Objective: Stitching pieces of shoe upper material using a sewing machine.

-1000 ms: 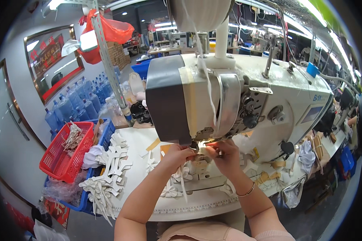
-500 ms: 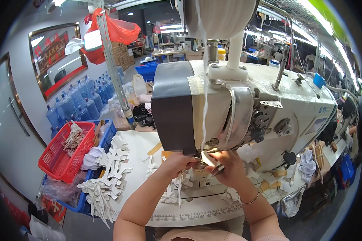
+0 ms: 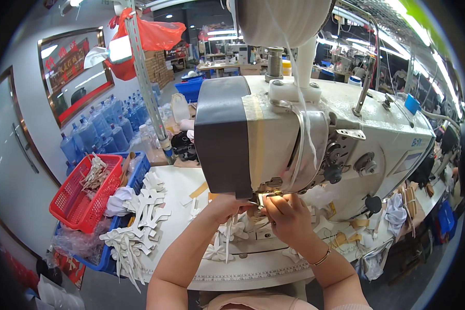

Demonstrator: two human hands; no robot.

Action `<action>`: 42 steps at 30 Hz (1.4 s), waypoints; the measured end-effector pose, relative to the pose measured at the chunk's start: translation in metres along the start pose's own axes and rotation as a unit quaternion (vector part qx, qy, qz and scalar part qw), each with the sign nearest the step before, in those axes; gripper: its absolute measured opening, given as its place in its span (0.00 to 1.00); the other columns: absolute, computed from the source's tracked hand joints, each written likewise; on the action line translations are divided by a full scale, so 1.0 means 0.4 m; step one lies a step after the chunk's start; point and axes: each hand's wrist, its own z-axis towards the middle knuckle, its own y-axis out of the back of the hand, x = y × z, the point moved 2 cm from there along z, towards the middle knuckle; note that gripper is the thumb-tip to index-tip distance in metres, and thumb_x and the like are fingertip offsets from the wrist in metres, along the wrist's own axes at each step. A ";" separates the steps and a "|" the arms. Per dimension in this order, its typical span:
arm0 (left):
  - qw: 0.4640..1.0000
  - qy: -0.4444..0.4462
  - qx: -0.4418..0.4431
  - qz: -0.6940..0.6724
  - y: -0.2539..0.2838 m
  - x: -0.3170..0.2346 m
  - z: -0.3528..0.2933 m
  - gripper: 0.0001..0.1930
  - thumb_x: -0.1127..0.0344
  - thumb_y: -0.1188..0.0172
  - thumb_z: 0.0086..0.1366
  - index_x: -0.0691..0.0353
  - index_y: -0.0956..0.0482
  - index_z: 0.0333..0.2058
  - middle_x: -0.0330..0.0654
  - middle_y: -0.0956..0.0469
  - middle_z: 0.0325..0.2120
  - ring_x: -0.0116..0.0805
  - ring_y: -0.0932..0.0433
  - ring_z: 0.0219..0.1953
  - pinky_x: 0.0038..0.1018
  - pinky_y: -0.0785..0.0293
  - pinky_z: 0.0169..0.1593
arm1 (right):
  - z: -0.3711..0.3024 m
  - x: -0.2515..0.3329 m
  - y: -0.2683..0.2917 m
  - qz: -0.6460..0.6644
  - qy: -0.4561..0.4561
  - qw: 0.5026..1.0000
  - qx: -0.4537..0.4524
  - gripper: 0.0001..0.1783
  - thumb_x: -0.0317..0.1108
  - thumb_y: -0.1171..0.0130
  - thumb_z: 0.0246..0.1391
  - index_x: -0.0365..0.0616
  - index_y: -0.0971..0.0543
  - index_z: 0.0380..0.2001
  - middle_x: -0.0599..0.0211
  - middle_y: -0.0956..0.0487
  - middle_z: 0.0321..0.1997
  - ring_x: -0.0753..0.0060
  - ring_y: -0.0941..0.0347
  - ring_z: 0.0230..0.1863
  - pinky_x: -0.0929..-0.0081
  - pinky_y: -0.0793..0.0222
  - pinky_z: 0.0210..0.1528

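At the sewing machine (image 3: pixel 284 139), both my hands meet under the needle area, where a small lamp lights the spot. My left hand (image 3: pixel 226 207) pinches a white strap-like piece (image 3: pixel 228 238), whose end dangles below the fingers. Close beside it, my right hand (image 3: pixel 290 219) is closed with bent fingertips by the needle; what lies between them is hidden. White cut pieces (image 3: pixel 219 251) lie on the machine table just below my hands. A pale thread (image 3: pixel 298 67) hangs from the large white spool (image 3: pixel 279 20) in front of the machine head.
Many white strap pieces (image 3: pixel 139 222) pile at the table's left edge, beside a red basket (image 3: pixel 77 199) resting on a blue crate (image 3: pixel 106 261). Blue water bottles (image 3: pixel 95 129) stand by the wall. Tan scraps (image 3: pixel 341 238) and a grey-white cloth (image 3: pixel 395 213) lie to the right.
My right hand has turned and curled its fingers in toward the needle; the dark slim tool seen in it earlier is now hidden. The hanging thread has swung right. My left hand stays nearly in place.
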 end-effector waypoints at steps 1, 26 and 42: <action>1.000 -0.003 0.005 0.005 -0.001 -0.002 0.000 0.07 0.69 0.35 0.53 0.59 0.23 0.30 0.32 0.26 0.23 0.20 0.31 0.22 0.17 0.38 0.25 | 0.001 -0.001 -0.002 0.004 0.000 1.000 0.003 0.14 0.32 0.36 0.44 0.44 0.22 0.37 0.74 0.27 0.36 0.67 0.31 0.33 0.71 0.30 0.34; 0.633 -0.513 -0.144 0.561 -0.093 0.017 -0.154 0.16 0.77 0.39 0.51 0.58 0.21 0.41 0.40 0.25 0.38 0.40 0.24 0.41 0.29 0.25 0.44 | 0.003 -0.094 -0.037 0.332 -0.188 0.919 0.096 0.12 0.32 0.39 0.46 0.54 0.18 0.38 0.63 0.21 0.21 0.65 0.27 0.23 0.66 0.36 0.36; 0.681 -0.553 -0.122 0.464 -0.078 0.029 -0.116 0.14 0.77 0.38 0.49 0.60 0.20 0.37 0.40 0.24 0.33 0.40 0.23 0.38 0.27 0.27 0.34 | -0.013 -0.140 -0.047 0.254 -0.120 0.954 0.102 0.08 0.37 0.38 0.47 0.47 0.16 0.30 0.57 0.23 0.19 0.54 0.29 0.18 0.66 0.35 0.23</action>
